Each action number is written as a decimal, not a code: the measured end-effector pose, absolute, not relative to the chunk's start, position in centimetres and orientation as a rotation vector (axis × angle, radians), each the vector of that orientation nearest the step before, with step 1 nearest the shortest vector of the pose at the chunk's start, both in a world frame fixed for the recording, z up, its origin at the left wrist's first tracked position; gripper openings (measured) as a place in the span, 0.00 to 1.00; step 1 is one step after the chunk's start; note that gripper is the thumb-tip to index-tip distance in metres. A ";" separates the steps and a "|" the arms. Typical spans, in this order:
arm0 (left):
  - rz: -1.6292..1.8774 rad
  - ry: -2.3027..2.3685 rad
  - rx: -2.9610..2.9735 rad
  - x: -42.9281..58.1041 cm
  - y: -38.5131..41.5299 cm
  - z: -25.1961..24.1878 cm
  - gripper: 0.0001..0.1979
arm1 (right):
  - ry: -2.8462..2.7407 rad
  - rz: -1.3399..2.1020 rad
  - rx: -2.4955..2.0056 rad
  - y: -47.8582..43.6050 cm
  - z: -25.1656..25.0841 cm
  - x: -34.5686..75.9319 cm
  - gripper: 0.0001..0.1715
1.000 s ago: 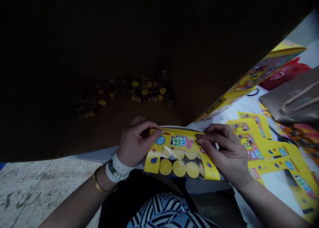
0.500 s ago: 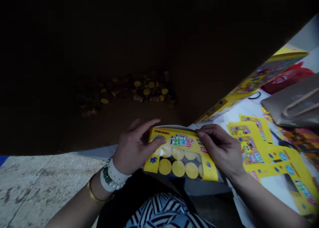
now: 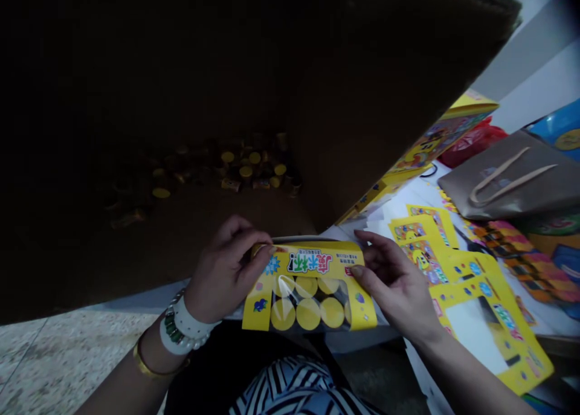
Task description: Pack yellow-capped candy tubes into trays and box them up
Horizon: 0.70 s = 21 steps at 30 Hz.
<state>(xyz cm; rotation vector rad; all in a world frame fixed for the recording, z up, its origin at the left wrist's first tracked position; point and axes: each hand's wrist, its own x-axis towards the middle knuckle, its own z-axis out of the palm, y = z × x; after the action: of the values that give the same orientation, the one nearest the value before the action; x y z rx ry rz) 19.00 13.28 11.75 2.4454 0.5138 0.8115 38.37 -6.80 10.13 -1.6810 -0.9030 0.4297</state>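
Observation:
A yellow snack box (image 3: 324, 288) with a clear window lies tilted in front of me, and rows of round yellow cup lids show through the window. My left hand (image 3: 226, 267) grips its upper left corner, thumb on the front and fingers curled over the top edge. At the right side, my right hand (image 3: 396, 282) has its thumb on the printed front near the edge. Its index finger is raised off the top edge, and the other fingers are partly hidden behind the box.
A deep cardboard carton (image 3: 203, 234) opens in front, with several loose small cups (image 3: 245, 171) at its dark bottom. Flat yellow box sleeves (image 3: 480, 282) lie on the white table to the right. Beyond them are a grey handbag (image 3: 498, 173) and a red plastic bag (image 3: 475, 143).
The snack box and both hands have shifted slightly left in view. My left fingers have closed over the top left corner, and my right index finger has lifted from the top edge.

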 end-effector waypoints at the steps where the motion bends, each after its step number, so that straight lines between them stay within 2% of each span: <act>1: 0.817 0.519 2.454 19.0 13.3 11.8 0.06 | -0.915 0.392 -1.680 -6.6 10.1 38.3 0.27; 6: 0.781 0.517 2.450 18.9 13.4 12.1 0.05 | -0.940 0.367 -1.733 -5.9 9.7 38.6 0.16; 11: 0.749 0.533 2.423 18.9 13.4 11.8 0.05 | -0.722 0.434 -1.632 -5.4 9.2 38.1 0.23; 16: 0.776 0.525 2.416 18.7 13.5 11.8 0.05 | -0.701 0.287 -1.653 -5.0 9.4 37.4 0.12; 21: 0.630 0.348 2.371 18.0 13.8 11.7 0.14 | -0.852 0.205 -1.672 -4.5 9.5 37.6 0.08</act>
<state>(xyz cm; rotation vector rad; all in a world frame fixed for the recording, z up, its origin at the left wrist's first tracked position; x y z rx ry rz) 18.01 13.83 11.74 2.3708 0.3475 0.6300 37.60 -4.47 9.51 -1.6721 -0.8516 0.2048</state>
